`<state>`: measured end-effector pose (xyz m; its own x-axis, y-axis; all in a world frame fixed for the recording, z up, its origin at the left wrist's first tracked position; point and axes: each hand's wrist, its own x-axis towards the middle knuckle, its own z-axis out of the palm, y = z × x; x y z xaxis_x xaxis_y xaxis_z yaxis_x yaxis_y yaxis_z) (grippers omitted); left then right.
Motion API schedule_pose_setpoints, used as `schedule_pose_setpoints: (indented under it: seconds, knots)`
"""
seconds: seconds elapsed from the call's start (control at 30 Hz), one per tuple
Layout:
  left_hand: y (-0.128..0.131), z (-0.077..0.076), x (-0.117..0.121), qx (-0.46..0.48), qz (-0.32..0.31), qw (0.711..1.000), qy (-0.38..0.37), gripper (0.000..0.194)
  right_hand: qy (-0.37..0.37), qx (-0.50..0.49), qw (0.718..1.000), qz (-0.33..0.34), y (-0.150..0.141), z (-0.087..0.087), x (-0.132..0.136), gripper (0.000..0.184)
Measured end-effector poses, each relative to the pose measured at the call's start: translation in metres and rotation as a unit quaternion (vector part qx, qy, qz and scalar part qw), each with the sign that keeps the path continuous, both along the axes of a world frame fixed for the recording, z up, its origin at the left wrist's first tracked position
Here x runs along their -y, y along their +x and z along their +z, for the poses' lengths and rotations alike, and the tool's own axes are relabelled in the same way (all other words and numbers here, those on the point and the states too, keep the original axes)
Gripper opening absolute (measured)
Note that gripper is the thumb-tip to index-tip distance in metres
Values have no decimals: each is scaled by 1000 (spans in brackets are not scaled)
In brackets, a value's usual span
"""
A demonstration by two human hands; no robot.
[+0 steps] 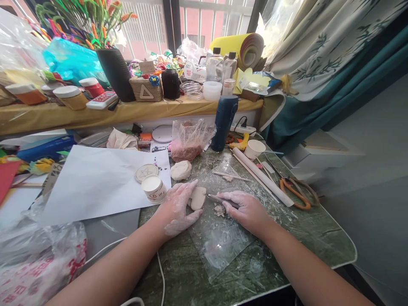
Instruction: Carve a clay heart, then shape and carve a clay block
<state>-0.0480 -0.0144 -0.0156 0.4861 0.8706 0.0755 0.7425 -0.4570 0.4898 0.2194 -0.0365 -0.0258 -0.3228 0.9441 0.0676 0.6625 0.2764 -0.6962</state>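
My left hand [181, 207], dusted white, is closed around a small flat piece of pale clay [198, 198], thumb and fingers on its edges. In my right hand [247, 209] is a thin clay loop tool [223, 199], gripped like a pen. Its wire tip meets the right edge of the clay piece. Below the tool lies a small heap of clay crumbs [219, 210] on a clear plastic sheet [219, 250]. A larger lump of white clay [181, 170] rests just beyond my left hand.
Left of my hands, a white jar [153, 189] and its round lid [146, 173] sit on white paper [105, 182]. A rolling pin [263, 176], orange-handled scissors [296, 193] and a paper cup [254, 149] are at right. A blue bottle [224, 123] stands behind.
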Motion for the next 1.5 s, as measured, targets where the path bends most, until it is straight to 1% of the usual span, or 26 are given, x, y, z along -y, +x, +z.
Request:
schedule_pose_setpoints:
  seconds: [0.23,0.5,0.7,0.83,0.97,1.1,1.37,1.5]
  knots:
    - [-1,-2,0,1,1,1000,6,79,3,1,1000,3,1,1,1,35]
    - [-1,-1,0,4,-1,1000,7,79,-7,19,1000,-20,-1,0,2,35]
    - [-1,-2,0,3,-1,1000,5,79,16,0,1000,-21,0,-1,2,34]
    - [-1,-4,0,2,0,1000,3,80,-1,-18,999,-31,0,2,4,34]
    - [0,-3,0,8,-1,1000,1,80,-7,2,999,-45,-2,0,2,35]
    - [1,-1,0,3,1,1000,-5,80,-5,17,999,-28,-2,-2,-2,35]
    - [0,-1,0,3,1,1000,0,80,-3,38,999,6,-2,3,-1,38]
    - [0,-1,0,4,-3,1000,6,80,-8,38,999,18,-1,2,-1,39]
